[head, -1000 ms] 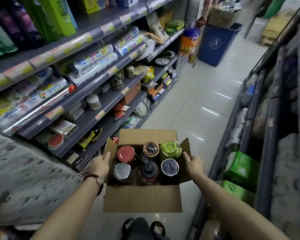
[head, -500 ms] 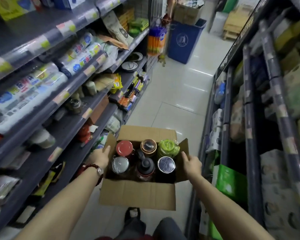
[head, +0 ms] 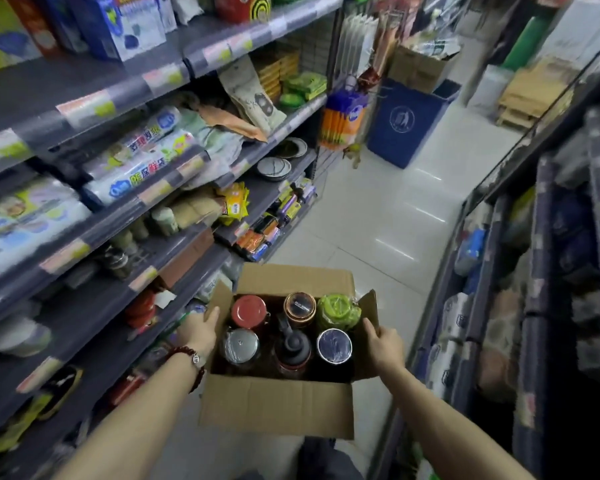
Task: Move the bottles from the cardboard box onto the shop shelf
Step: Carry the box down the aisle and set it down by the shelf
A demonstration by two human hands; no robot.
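Cardboard box (head: 274, 410), flaps open, is carried at waist height in the aisle between two shelf runs. Both forearms reach forward and slightly down, elbows out of frame at the bottom edge. The left hand (head: 200, 332) lies flat against the box's left wall, fingers extended toward the left flap, thumb on top; a dark red bead bracelet (head: 191, 362) circles that wrist. The right hand (head: 383, 346) clasps the right wall, thumb over the upper edge by the right flap, fingers curled round the outside and mostly hidden behind the card. Neither hand touches a bottle.

Six bottles stand upright in the box, in two rows of three, seen from above so only the caps are plain: far row, red-lidded bottle (head: 249, 311), copper-rimmed bottle (head: 300, 308), green-wrapped bottle (head: 338, 311); near row, silver-lidded bottle (head: 240, 346), black spout-capped bottle (head: 292, 348), dark-lidded bottle (head: 334, 345). Their bodies and labels are concealed by the box walls.

Shop shelf (head: 94, 306) to the person's left is blurred; goods on it are hard to identify beyond packaged rolls and bowls. Right-hand shelving (head: 534, 306) is dark and smeared. A blue bin (head: 409, 123) stands at the aisle's far end. A dark object below the box is cut off by the frame.
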